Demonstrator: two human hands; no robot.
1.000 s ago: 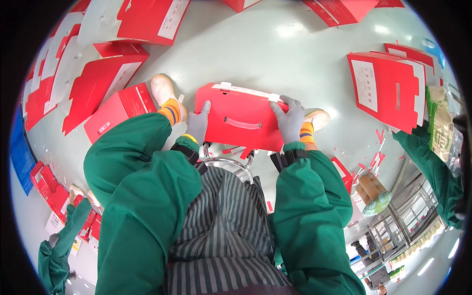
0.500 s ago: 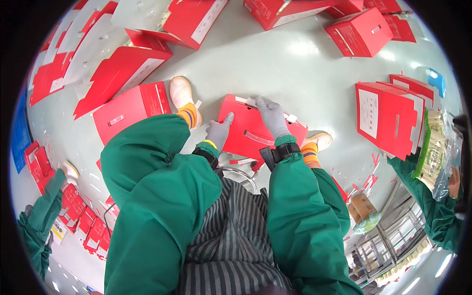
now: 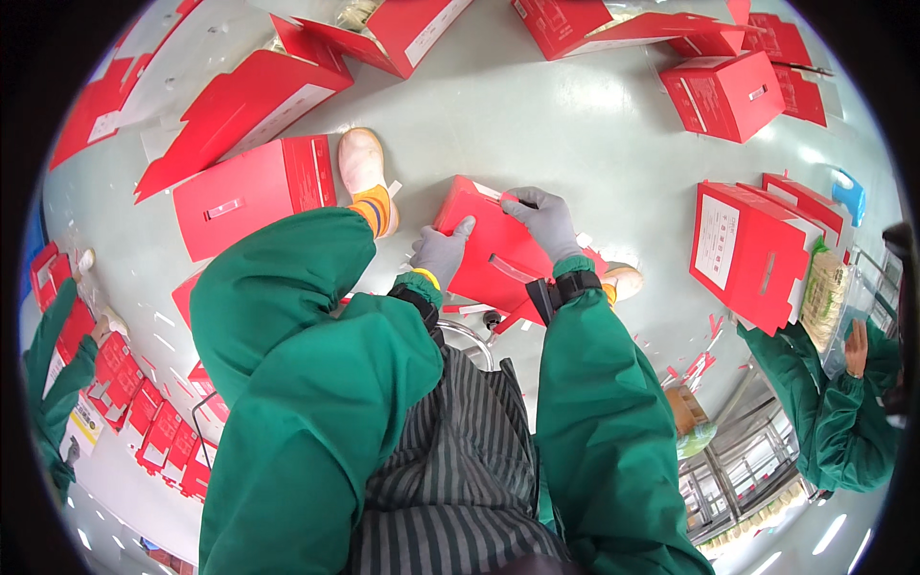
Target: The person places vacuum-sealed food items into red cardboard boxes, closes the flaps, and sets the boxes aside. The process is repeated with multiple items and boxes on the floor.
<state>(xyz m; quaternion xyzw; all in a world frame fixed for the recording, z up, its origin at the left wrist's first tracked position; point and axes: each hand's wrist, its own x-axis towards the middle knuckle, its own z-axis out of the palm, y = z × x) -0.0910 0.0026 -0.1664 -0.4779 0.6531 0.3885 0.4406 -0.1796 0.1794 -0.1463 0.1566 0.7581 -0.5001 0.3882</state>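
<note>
A red cardboard box (image 3: 487, 235) stands between my feet, its top panel bearing a small clear handle strip (image 3: 511, 268). My left hand (image 3: 441, 253), in a grey glove, is closed round the box's left edge with the thumb lying on top. At the far edge my gloved right hand (image 3: 546, 225) pinches a small red piece with a pale rim; I cannot tell whether it is still joined to the box. My right fingers partly cover that edge.
Closed red boxes stand on the left (image 3: 230, 201) and far right (image 3: 724, 94); open ones line the back. Right of me, another person's sleeve (image 3: 848, 422) is near a clear bag of pale sticks (image 3: 824, 302). Red and white scraps (image 3: 692, 366) litter the floor.
My right hand has moved slightly right and down, and its fingers now pinch at the far edge. The white strip along that edge no longer shows. The view has shifted somewhat.
</note>
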